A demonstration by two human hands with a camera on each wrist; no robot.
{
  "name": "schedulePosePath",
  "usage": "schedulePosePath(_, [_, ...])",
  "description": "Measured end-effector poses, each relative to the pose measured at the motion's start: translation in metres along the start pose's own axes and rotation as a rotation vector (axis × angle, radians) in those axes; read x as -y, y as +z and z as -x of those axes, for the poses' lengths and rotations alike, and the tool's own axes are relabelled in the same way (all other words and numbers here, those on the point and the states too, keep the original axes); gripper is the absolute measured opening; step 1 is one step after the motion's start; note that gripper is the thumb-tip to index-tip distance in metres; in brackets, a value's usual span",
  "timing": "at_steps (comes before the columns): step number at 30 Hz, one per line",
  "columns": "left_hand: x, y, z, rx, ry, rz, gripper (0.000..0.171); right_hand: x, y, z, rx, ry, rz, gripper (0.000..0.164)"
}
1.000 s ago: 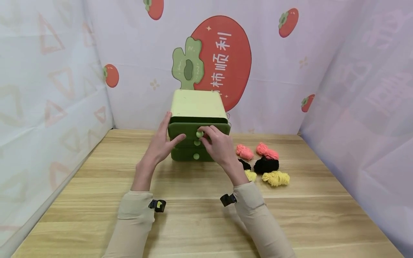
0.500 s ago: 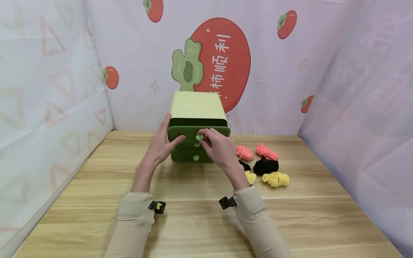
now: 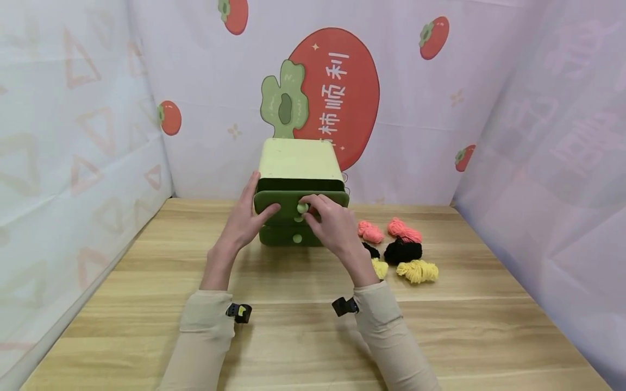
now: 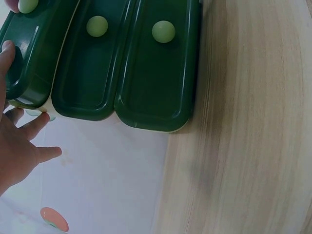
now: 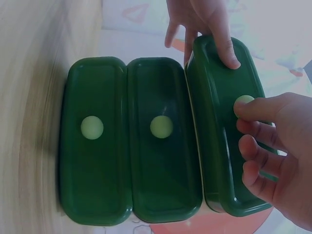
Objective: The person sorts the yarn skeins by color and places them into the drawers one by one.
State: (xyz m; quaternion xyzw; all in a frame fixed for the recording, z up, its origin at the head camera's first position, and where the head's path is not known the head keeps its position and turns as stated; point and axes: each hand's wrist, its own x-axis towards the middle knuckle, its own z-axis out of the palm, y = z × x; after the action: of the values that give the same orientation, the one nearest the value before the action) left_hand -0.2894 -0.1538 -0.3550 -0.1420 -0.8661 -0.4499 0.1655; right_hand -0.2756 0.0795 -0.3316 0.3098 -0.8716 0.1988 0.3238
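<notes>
A small cabinet with a pale yellow-green top (image 3: 300,158) and three dark green drawers stands at the back of the table. Its top drawer (image 3: 281,197) is pulled partway out, a dark gap showing behind the front. My right hand (image 3: 335,224) pinches that drawer's light green round knob (image 3: 302,208) between thumb and fingers. At the cabinet's left side my left hand (image 3: 239,220) has its fingers extended along the side, thumb (image 5: 229,54) on the drawer front. The middle drawer (image 5: 163,87) and bottom drawer (image 5: 97,170) are closed. The drawer's inside cannot be made out.
Right of the cabinet lie bundles of yarn: two pink bundles (image 3: 370,232), a black bundle (image 3: 403,250) and a yellow bundle (image 3: 418,271). Another black and another yellow bundle are partly hidden by my right arm. A printed cloth (image 3: 210,70) hangs behind the wooden table (image 3: 293,326).
The top drawer has come slightly further out toward me, with my right hand on its knob, widening the gap behind its front. In the last half second little has moved.
</notes>
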Motion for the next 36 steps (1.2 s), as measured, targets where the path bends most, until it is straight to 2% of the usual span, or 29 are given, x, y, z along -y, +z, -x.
schedulePosePath(17, [0.001, -0.003, 0.001, 0.003, 0.0, 0.009, 0.094, -0.01, -0.011, 0.0, 0.028, 0.019, -0.066, 0.019])
schedulePosePath(29, [0.0, 0.0, -0.003, 0.005, 0.014, 0.001, 0.094, -0.027, -0.022, 0.003, 0.012, 0.042, -0.099, 0.015])
schedulePosePath(36, [0.001, 0.0, -0.002, 0.004, 0.009, 0.008, 0.093, -0.035, -0.029, 0.005, -0.007, 0.027, -0.13, 0.014])
